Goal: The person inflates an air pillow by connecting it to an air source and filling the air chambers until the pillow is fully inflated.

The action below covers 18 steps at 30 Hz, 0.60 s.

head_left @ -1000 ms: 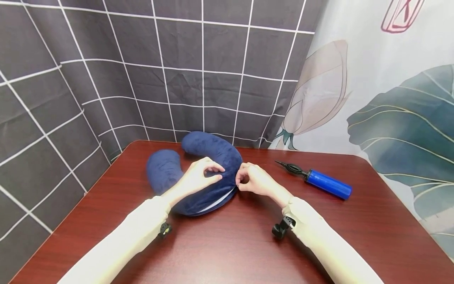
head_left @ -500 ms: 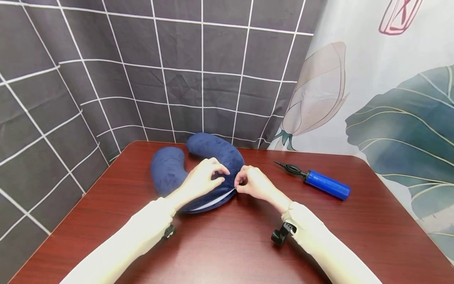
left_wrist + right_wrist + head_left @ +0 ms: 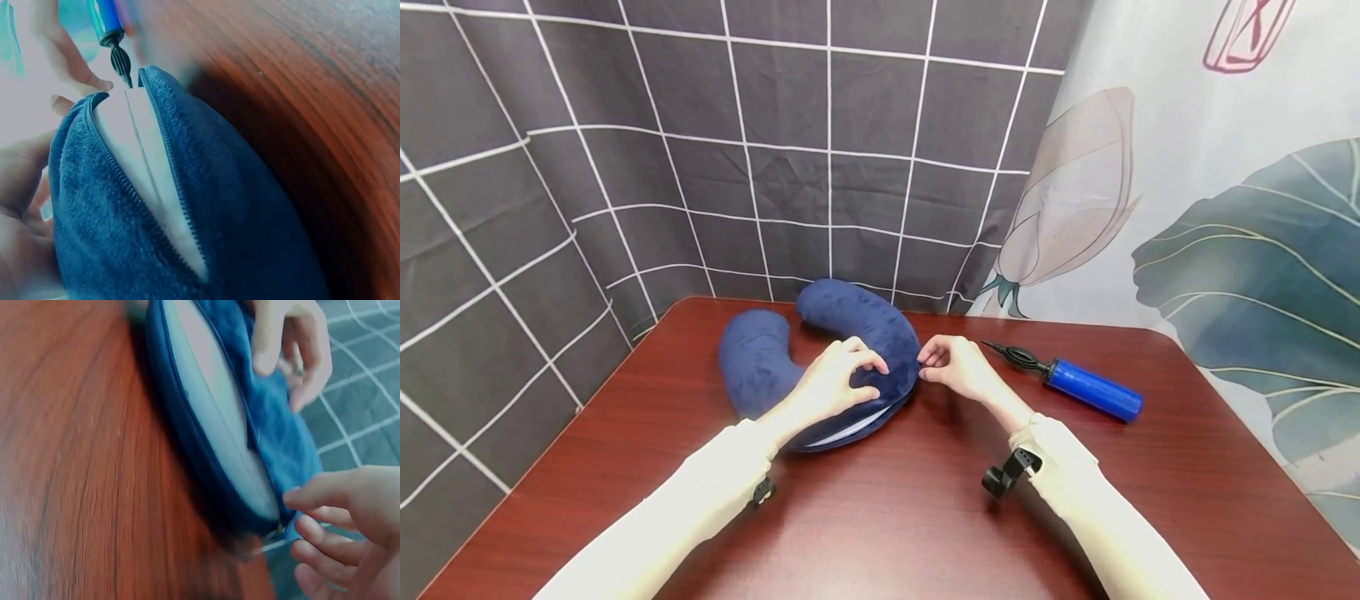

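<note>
A dark blue plush U-shaped neck pillow (image 3: pixel 756 358) lies on the table, its curved back towards me. Along that back its zipper gapes, baring a white inner lining (image 3: pixel 853 427); the left wrist view shows the zipper teeth (image 3: pixel 178 181) on both sides. My left hand (image 3: pixel 835 379) grips the top of the pillow behind the opening, thumb and fingers curved over the cloth. At the opening's right end, my right hand (image 3: pixel 962 367) pinches the zipper pull, mostly hidden by the fingertips. Right beside those fingers, the right wrist view shows the end of the zipper (image 3: pixel 278 530).
A blue hand pump (image 3: pixel 1093 389) with a black nozzle lies to the right of the pillow. The reddish-brown wooden table (image 3: pixel 887 525) meets a dark grid-patterned curtain (image 3: pixel 782 100) behind and a floral curtain (image 3: pixel 1210 250) at the right.
My right hand has moved right and slightly away along the pillow's edge, and the zipper opening has grown that way. The pillow and left hand have shifted slightly right.
</note>
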Each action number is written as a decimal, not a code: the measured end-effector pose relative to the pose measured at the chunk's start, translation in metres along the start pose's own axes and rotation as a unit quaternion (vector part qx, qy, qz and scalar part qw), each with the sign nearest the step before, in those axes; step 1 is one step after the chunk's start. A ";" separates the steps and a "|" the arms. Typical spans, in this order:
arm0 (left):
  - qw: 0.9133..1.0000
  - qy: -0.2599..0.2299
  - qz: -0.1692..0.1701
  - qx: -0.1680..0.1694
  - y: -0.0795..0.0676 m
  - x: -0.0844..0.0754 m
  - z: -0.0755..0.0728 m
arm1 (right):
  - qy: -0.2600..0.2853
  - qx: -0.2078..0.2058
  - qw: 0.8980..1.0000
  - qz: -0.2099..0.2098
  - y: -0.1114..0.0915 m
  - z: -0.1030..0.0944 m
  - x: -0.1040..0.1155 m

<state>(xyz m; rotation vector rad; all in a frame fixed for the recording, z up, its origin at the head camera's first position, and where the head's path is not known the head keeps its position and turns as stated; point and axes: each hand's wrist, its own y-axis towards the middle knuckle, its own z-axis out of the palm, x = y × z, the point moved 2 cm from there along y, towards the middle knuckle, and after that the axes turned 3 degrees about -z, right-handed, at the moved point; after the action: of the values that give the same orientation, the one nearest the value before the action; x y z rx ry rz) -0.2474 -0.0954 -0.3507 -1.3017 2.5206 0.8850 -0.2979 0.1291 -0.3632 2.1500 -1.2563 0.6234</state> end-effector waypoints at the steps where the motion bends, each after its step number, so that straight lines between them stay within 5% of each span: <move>1: 1.000 0.001 -0.001 0.001 -0.001 0.001 0.001 | 0.002 -0.010 1.000 0.015 0.001 0.000 -0.004; 6: 1.000 -0.004 -0.001 0.000 -0.001 0.003 0.002 | 0.027 -0.030 0.998 0.057 0.002 0.006 -0.019; 11: 1.000 -0.014 -0.007 0.007 -0.001 0.005 0.002 | 0.082 -0.034 0.995 0.055 0.002 0.016 -0.028; 18: 1.000 -0.015 -0.006 0.009 -0.001 0.007 0.003 | 0.153 -0.059 0.982 0.094 0.002 0.024 -0.033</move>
<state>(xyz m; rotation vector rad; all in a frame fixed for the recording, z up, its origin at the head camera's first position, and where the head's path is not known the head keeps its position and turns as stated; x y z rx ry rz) -0.2511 -0.0988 -0.3566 -1.2880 2.4898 0.8717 -0.3122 0.1320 -0.4015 1.7697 -1.2971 0.8976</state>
